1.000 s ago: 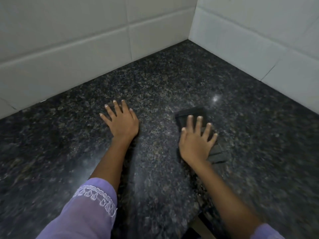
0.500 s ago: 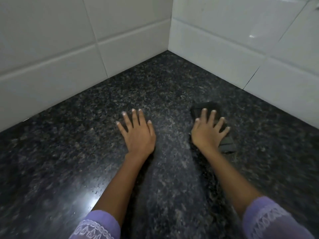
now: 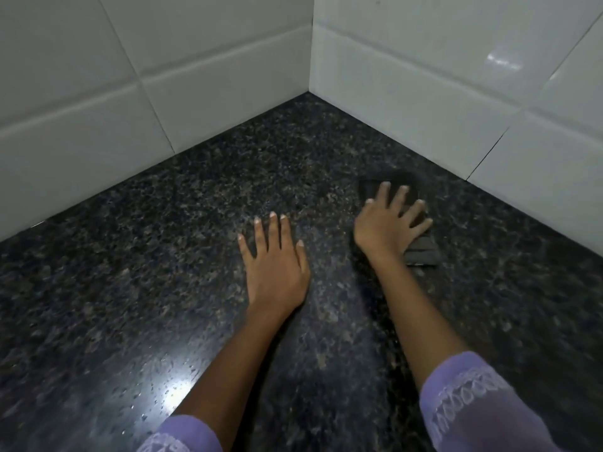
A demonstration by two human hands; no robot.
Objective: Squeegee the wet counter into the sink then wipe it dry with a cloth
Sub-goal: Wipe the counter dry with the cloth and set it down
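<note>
The counter [image 3: 137,288] is dark speckled granite with small water droplets glinting near its front. A dark grey folded cloth [image 3: 421,249] lies on the counter toward the back right corner. My right hand [image 3: 388,223] presses flat on the cloth with its fingers spread; most of the cloth is hidden under it. My left hand [image 3: 274,265] rests flat on the bare granite to the left of the cloth, fingers apart, holding nothing. No squeegee or sink is in view.
White tiled walls [image 3: 202,63] meet in a corner [image 3: 311,89] behind the hands and close off the counter at the back and the right. A bright light reflection [image 3: 169,386] lies on the wet granite at the front left.
My right hand has slid the cloth farther back toward the right wall. The view has moved closer to the corner. My left hand has stayed flat on the counter.
</note>
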